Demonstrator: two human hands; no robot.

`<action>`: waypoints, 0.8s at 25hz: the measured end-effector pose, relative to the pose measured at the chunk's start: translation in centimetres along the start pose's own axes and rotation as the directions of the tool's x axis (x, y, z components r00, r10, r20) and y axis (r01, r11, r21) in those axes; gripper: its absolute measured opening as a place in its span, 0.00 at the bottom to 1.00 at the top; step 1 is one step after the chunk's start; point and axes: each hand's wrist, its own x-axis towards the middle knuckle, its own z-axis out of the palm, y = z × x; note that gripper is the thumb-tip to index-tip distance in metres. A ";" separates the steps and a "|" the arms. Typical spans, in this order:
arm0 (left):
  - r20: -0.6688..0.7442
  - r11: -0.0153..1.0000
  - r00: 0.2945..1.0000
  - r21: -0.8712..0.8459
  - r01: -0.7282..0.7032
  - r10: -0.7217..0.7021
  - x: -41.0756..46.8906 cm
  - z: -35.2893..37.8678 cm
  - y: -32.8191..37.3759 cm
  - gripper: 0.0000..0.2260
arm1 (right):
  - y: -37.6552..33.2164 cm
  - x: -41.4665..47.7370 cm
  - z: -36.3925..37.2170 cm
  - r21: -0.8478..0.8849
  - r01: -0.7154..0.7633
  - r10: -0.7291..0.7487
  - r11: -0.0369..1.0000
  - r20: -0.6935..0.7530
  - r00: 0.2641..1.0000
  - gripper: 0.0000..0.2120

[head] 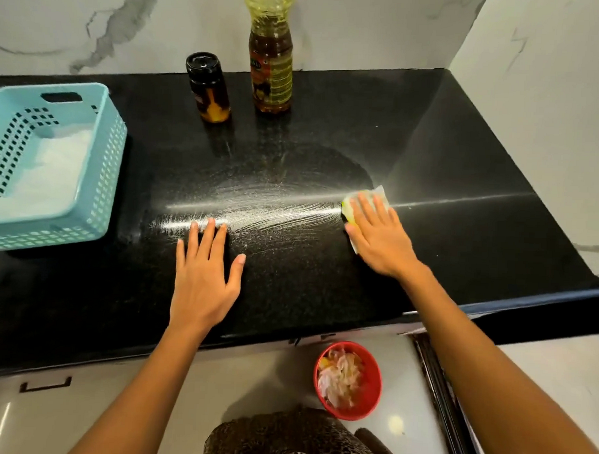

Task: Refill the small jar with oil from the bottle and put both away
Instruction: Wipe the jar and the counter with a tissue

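Note:
A small dark jar with a black lid stands at the back of the black counter. Beside it on the right stands a tall plastic oil bottle with a yellow label, partly filled; its top is cut off by the frame. My right hand presses flat on a pale cloth on the counter, right of centre. Wet wipe streaks run leftward from the cloth. My left hand lies flat on the counter with fingers spread, holding nothing.
A light blue perforated basket with something white inside sits at the counter's left. A red bowl of scraps stands on the floor below the front edge. Marble walls close in the back and right.

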 end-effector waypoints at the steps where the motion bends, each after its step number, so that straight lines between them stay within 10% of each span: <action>1: -0.003 1.000 1.000 -0.007 0.001 -0.001 0.0 0.0 0.0 0.31 | -0.7 1.6 -0.2 0.014 -0.012 0.012 1.000 0.023 1.000 0.28; 7: -0.048 1.000 0.999 -0.006 -0.006 0.006 -0.1 0.1 -0.1 0.30 | -5.9 -1.3 2.1 -0.073 0.270 -0.275 0.960 -0.064 0.959 0.26; 13: -0.132 0.991 0.983 -0.018 -0.133 0.129 -2.0 -0.6 1.2 0.27 | -4.2 -9.9 2.4 0.355 0.352 -0.339 0.866 -0.100 0.935 0.29; 17: -0.176 0.930 0.948 -0.210 -0.301 0.267 -5.2 -0.3 6.6 0.22 | -2.3 -14.3 2.0 0.493 0.213 0.001 0.844 -0.398 0.917 0.14; 20: -0.072 0.791 0.858 -0.355 -0.498 0.508 -8.0 1.2 11.7 0.21 | -2.4 -17.8 1.9 0.788 -0.012 0.438 0.616 -0.329 0.837 0.06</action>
